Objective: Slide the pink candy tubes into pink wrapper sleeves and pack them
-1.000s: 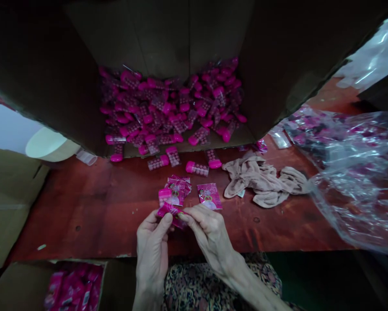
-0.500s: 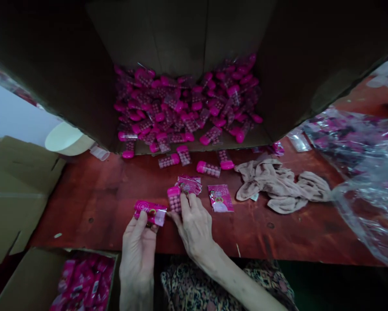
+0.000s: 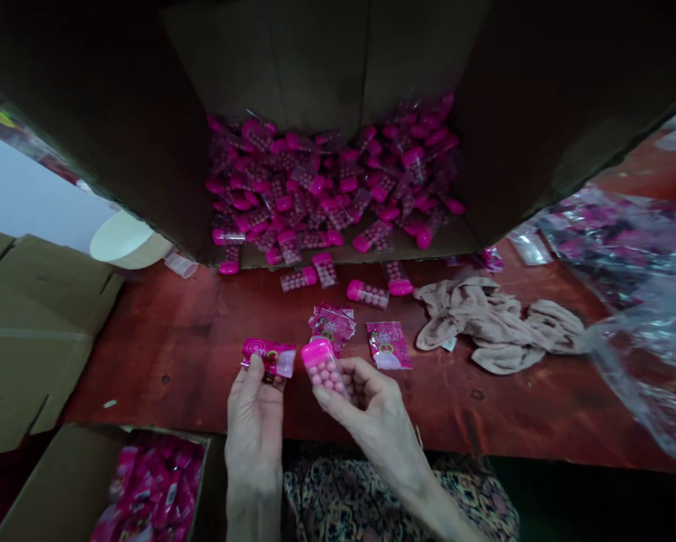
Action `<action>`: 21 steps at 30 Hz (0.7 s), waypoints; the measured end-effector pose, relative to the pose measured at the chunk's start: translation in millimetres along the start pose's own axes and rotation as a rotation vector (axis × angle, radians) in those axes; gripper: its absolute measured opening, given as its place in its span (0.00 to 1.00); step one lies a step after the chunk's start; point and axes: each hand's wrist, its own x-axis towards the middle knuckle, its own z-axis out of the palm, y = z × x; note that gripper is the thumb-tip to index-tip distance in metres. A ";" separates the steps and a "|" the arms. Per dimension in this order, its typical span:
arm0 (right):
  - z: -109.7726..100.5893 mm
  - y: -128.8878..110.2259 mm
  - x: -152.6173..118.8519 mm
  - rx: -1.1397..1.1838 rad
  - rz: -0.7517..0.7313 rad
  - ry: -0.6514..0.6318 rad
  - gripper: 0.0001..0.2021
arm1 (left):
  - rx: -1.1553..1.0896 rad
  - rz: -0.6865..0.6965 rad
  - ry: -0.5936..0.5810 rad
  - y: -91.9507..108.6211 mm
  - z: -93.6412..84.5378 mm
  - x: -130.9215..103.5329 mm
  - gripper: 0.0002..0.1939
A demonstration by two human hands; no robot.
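Head view: left hand pinching pink printed sachet, thumb on top, over red wooden table. Right hand pinching pink-capped clear bottle of pink balls, just right of sachet. Loose sachets beyond; cardboard carton behind.

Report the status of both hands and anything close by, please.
Left hand holding pink sachet. Right hand holding pink-capped container, tilted. Sachet pile just beyond; crumpled cloth off to the right.
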 end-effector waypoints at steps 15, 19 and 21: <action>-10.8 12.0 -5.7 -0.093 0.001 0.023 0.09 | 0.053 -0.070 -0.080 -14.4 5.3 -3.2 0.03; -20.5 16.3 -1.2 -0.095 -0.020 0.088 0.11 | 0.107 -0.103 -0.108 -15.8 8.5 -7.1 0.02; -25.3 16.5 0.0 -0.091 -0.025 0.112 0.11 | 0.110 -0.107 -0.105 -16.7 8.6 -8.0 0.02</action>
